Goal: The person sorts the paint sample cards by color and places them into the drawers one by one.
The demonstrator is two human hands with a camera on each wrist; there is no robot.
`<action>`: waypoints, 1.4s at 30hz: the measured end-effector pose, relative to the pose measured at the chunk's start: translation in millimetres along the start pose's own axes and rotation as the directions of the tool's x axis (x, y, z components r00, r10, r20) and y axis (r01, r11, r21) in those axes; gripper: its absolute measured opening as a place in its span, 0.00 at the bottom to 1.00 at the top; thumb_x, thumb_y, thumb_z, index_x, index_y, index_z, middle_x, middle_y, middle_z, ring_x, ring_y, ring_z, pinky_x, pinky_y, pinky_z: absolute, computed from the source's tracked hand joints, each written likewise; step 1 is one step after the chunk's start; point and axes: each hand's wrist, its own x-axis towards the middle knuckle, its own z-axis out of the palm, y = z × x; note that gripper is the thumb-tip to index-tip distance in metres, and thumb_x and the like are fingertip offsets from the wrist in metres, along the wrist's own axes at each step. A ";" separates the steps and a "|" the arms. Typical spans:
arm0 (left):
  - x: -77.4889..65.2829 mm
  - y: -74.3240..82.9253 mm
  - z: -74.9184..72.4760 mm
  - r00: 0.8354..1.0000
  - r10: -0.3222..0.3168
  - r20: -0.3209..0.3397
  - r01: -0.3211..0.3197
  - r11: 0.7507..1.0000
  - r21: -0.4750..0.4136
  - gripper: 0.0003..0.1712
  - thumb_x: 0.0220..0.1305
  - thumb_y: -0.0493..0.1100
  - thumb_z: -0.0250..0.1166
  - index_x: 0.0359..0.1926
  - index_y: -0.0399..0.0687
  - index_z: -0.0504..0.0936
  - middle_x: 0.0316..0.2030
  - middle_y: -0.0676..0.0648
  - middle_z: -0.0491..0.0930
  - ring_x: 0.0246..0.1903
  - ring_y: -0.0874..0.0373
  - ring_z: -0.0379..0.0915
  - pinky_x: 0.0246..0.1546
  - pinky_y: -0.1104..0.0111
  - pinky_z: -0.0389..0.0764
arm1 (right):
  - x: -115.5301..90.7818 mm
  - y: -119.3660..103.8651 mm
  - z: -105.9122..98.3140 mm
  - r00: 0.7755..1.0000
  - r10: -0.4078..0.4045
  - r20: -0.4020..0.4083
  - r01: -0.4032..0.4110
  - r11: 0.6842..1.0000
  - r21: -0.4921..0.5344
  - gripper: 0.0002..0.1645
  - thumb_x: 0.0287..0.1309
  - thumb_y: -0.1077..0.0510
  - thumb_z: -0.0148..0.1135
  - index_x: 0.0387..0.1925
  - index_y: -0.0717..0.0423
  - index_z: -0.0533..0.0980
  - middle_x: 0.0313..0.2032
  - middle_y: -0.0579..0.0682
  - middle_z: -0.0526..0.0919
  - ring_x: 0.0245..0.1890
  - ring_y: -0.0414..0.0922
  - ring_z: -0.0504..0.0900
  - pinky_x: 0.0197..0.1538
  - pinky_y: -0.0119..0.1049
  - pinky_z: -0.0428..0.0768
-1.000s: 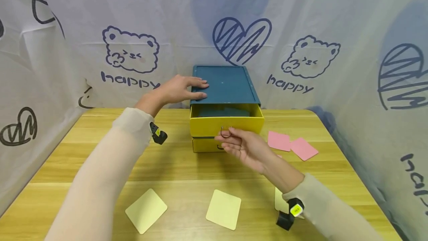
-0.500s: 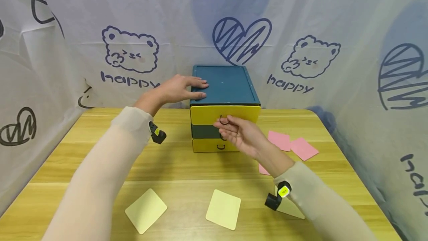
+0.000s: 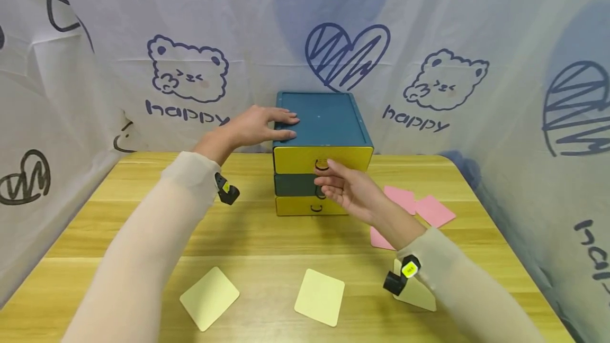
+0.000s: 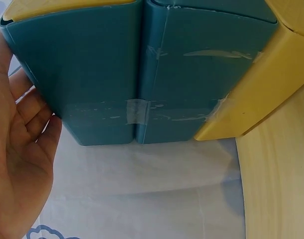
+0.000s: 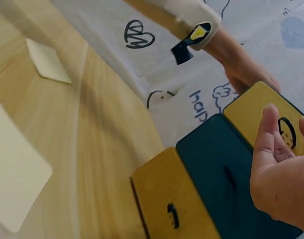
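Observation:
In the head view a small three-drawer cabinet (image 3: 318,116) with a blue-green top stands at the back of the table. Its top yellow drawer (image 3: 295,160) is pushed in flush with the green middle and yellow bottom drawers. My left hand (image 3: 259,125) rests with extended fingers on the top's left edge; the left wrist view shows it along the taped side panel (image 4: 82,74). My right hand (image 3: 350,187) is at the top drawer's front. In the right wrist view its finger and thumb stand apart on either side of the black ring handle (image 5: 287,133).
Several pale yellow cards lie along the near side of the table, one at left (image 3: 209,298), one in the middle (image 3: 319,297) and one partly under the right forearm (image 3: 416,295). Pink cards (image 3: 434,211) lie right of the cabinet. A printed cloth (image 3: 257,25) hangs close behind.
The top drawer, partly pulled out one second ago, has slid back into the cabinet. My right hand moved forward and up with it, and its fingers have loosened at the handle. The left hand stayed put.

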 end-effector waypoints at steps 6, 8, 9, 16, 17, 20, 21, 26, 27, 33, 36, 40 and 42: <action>-0.7 1.4 0.1 1.000 0.001 0.005 -0.001 1.000 -0.007 0.33 0.68 0.62 0.58 0.70 0.58 0.69 0.73 0.49 0.58 0.72 0.49 0.51 0.68 0.50 0.58 | -8.3 12.1 -16.8 1.000 0.010 0.006 -0.010 0.997 -0.072 0.27 0.64 0.45 0.63 0.49 0.65 0.76 0.33 0.52 0.83 0.29 0.41 0.81 0.36 0.27 0.81; -0.4 1.1 0.2 1.000 0.005 0.004 -0.005 1.000 -0.007 0.33 0.68 0.62 0.58 0.70 0.58 0.69 0.73 0.49 0.58 0.72 0.49 0.51 0.68 0.50 0.57 | -10.1 16.0 -21.6 1.000 0.014 0.001 -0.013 0.997 -0.079 0.24 0.64 0.45 0.63 0.45 0.64 0.77 0.32 0.51 0.83 0.28 0.41 0.80 0.35 0.27 0.81; -0.3 1.0 0.2 1.000 0.007 0.004 -0.006 1.000 -0.008 0.34 0.68 0.62 0.58 0.70 0.57 0.69 0.73 0.49 0.58 0.72 0.49 0.50 0.69 0.50 0.57 | -10.7 17.8 -23.6 1.000 0.016 -0.002 -0.016 0.997 -0.080 0.23 0.64 0.46 0.63 0.43 0.63 0.78 0.31 0.51 0.83 0.28 0.41 0.80 0.34 0.27 0.80; -1.1 -1.0 -0.4 1.000 0.000 -0.002 0.000 1.000 -0.006 0.34 0.68 0.63 0.58 0.70 0.58 0.69 0.73 0.50 0.58 0.72 0.49 0.50 0.69 0.49 0.56 | -6.0 35.2 -33.4 0.996 0.079 -0.032 -0.081 0.995 -0.050 0.22 0.67 0.48 0.61 0.44 0.65 0.77 0.33 0.52 0.83 0.29 0.42 0.81 0.35 0.29 0.81; -1.5 -0.6 -0.5 1.000 -0.002 -0.001 0.002 1.000 -0.008 0.34 0.68 0.63 0.58 0.70 0.58 0.69 0.73 0.50 0.58 0.72 0.49 0.50 0.69 0.49 0.56 | -4.1 38.0 -34.5 0.995 0.090 -0.032 -0.091 0.995 -0.043 0.22 0.67 0.48 0.61 0.45 0.66 0.77 0.33 0.53 0.83 0.30 0.43 0.82 0.36 0.30 0.82; -1.5 0.2 -0.6 1.000 -0.007 0.000 0.007 1.000 -0.008 0.34 0.68 0.63 0.58 0.70 0.59 0.69 0.73 0.50 0.58 0.72 0.49 0.50 0.69 0.49 0.56 | 3.0 45.0 -36.3 0.994 0.112 -0.018 -0.112 0.994 -0.017 0.23 0.69 0.48 0.59 0.47 0.67 0.76 0.36 0.55 0.85 0.33 0.45 0.84 0.40 0.32 0.83; -1.6 0.7 -0.6 1.000 -0.009 0.001 0.009 1.000 -0.009 0.34 0.67 0.64 0.58 0.70 0.59 0.69 0.73 0.50 0.58 0.72 0.49 0.50 0.69 0.49 0.57 | 5.6 46.9 -36.6 0.993 0.114 -0.009 -0.114 0.993 -0.008 0.23 0.69 0.48 0.58 0.48 0.66 0.76 0.37 0.56 0.85 0.34 0.45 0.85 0.41 0.33 0.83; -1.5 0.8 0.9 1.000 -0.008 -0.012 0.008 1.000 -0.003 0.34 0.67 0.65 0.58 0.70 0.60 0.69 0.72 0.51 0.59 0.72 0.50 0.51 0.69 0.50 0.56 | 16.9 51.8 -33.7 0.994 0.111 0.019 -0.111 0.993 0.039 0.25 0.70 0.47 0.56 0.51 0.66 0.75 0.42 0.58 0.85 0.38 0.47 0.86 0.44 0.34 0.83; -2.0 0.6 1.1 1.000 -0.008 -0.013 0.008 1.000 -0.002 0.35 0.67 0.65 0.58 0.70 0.60 0.69 0.72 0.51 0.59 0.72 0.50 0.51 0.69 0.50 0.56 | 18.5 52.0 -32.4 0.994 0.110 0.020 -0.111 0.993 0.041 0.25 0.70 0.47 0.56 0.51 0.66 0.74 0.42 0.58 0.85 0.38 0.46 0.86 0.44 0.34 0.83; -1.9 0.4 2.6 1.000 -0.011 -0.005 0.011 1.000 -0.007 0.35 0.67 0.65 0.58 0.70 0.60 0.69 0.73 0.51 0.58 0.72 0.50 0.50 0.69 0.49 0.56 | 23.3 50.9 -27.8 0.994 0.112 0.000 -0.111 0.990 0.082 0.23 0.70 0.50 0.57 0.53 0.67 0.76 0.41 0.57 0.86 0.34 0.44 0.86 0.39 0.30 0.83; -1.0 0.8 2.5 1.000 -0.010 -0.005 0.010 1.000 -0.017 0.35 0.67 0.65 0.58 0.70 0.60 0.69 0.73 0.51 0.58 0.72 0.50 0.49 0.69 0.49 0.55 | 23.4 50.5 -26.5 0.995 0.103 -0.016 -0.101 0.990 0.096 0.19 0.72 0.55 0.55 0.53 0.67 0.77 0.41 0.57 0.86 0.32 0.43 0.85 0.36 0.28 0.82; -0.4 0.7 1.6 1.000 -0.014 -0.002 0.014 1.000 -0.025 0.35 0.67 0.65 0.58 0.70 0.60 0.69 0.73 0.52 0.58 0.72 0.51 0.49 0.69 0.50 0.55 | 18.3 51.9 -24.6 0.994 0.106 -0.017 -0.105 0.993 0.060 0.19 0.73 0.57 0.52 0.55 0.67 0.75 0.43 0.56 0.86 0.33 0.41 0.85 0.36 0.27 0.82; -0.5 0.4 1.0 1.000 -0.015 0.002 0.015 1.000 -0.028 0.35 0.67 0.65 0.58 0.71 0.59 0.68 0.73 0.51 0.57 0.73 0.51 0.48 0.69 0.50 0.55 | 13.6 53.4 -23.8 0.993 0.113 -0.014 -0.113 0.993 0.047 0.19 0.73 0.57 0.52 0.56 0.67 0.75 0.43 0.56 0.86 0.33 0.41 0.85 0.36 0.27 0.82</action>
